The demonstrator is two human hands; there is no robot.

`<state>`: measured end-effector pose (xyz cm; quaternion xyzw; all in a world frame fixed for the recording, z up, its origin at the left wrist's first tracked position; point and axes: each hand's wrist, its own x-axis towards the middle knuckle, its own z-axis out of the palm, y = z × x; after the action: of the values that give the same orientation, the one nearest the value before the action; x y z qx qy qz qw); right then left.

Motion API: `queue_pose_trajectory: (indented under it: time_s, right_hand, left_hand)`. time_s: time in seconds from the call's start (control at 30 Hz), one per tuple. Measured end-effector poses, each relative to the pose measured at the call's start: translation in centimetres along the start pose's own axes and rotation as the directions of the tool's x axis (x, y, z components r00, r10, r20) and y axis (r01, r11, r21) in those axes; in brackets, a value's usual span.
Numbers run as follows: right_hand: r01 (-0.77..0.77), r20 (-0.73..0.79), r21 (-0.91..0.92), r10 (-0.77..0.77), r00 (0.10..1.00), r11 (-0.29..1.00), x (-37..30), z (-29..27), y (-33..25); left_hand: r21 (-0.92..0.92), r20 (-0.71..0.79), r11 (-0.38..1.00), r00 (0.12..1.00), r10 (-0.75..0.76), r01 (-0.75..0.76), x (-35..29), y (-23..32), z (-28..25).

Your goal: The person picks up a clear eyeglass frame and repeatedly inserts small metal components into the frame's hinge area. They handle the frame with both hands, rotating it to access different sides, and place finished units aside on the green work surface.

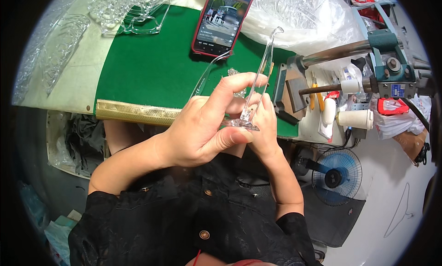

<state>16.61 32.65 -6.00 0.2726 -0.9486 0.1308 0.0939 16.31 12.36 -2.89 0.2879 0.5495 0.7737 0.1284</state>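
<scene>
A clear plastic eyeglass frame (249, 110) is held up in front of my body, its two temples pointing away from me. My left hand (195, 130) is closed on it, thumb pressed along the front and index finger curved over near the right temple. Behind the frame, my right hand (264, 132) is closed around the same piece; its fingertips are mostly hidden. Just beyond the hands, a small heap of shiny little metal pieces (233, 72) lies on the green mat (142, 68).
A phone (220, 24) in a red case leans at the mat's far side. Clear frames (131, 10) are piled far left, beside a big plastic bag (304, 22). Rightward stand a green hand press (389, 58), yellow-handled pliers (316, 93), a white cup (355, 119) and, lower, a fan (338, 176).
</scene>
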Motion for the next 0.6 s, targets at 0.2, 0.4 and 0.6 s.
queue_pose_trajectory:
  time_s: [0.2, 0.4, 0.6]
  right_hand:
    - [0.002, -0.02, 0.042, -0.001, 1.0, 0.999, 0.1, -0.1, 0.0]
    - [0.019, -0.274, 0.616, 0.191, 0.943, 0.788, 0.9, -2.7, 0.3]
    - [0.267, -0.506, 0.48, 0.016, 0.862, 0.836, 1.9, -6.1, -2.2]
  left_hand:
    - [0.032, -0.009, 0.997, 0.998, 0.066, -0.065, 0.1, -0.6, 0.3]
    - [0.089, 0.038, 0.996, 0.999, -0.034, 0.03, 0.1, -0.3, 0.9]
    - [0.267, 0.102, 0.958, 0.992, 0.08, -0.105, 0.6, -1.0, 1.8]
